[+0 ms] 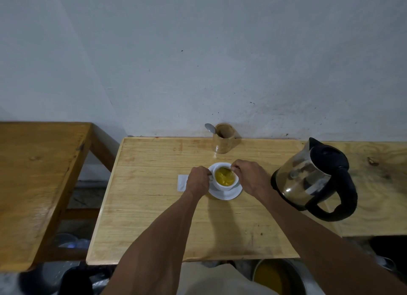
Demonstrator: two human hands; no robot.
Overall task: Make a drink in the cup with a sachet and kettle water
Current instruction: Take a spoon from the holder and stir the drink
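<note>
A white cup full of yellow drink stands on a white saucer in the middle of the light wooden table. My left hand grips the cup's handle on its left side. My right hand pinches a thin spoon whose tip dips into the drink at the far rim. A white sachet lies flat on the table just left of my left hand, partly hidden by it. The steel and black kettle stands to the right of the saucer.
A wooden holder with a metal spoon in it stands at the table's back edge by the wall. A darker wooden table is on the left. Below the front edge a metal bowl holds yellow liquid.
</note>
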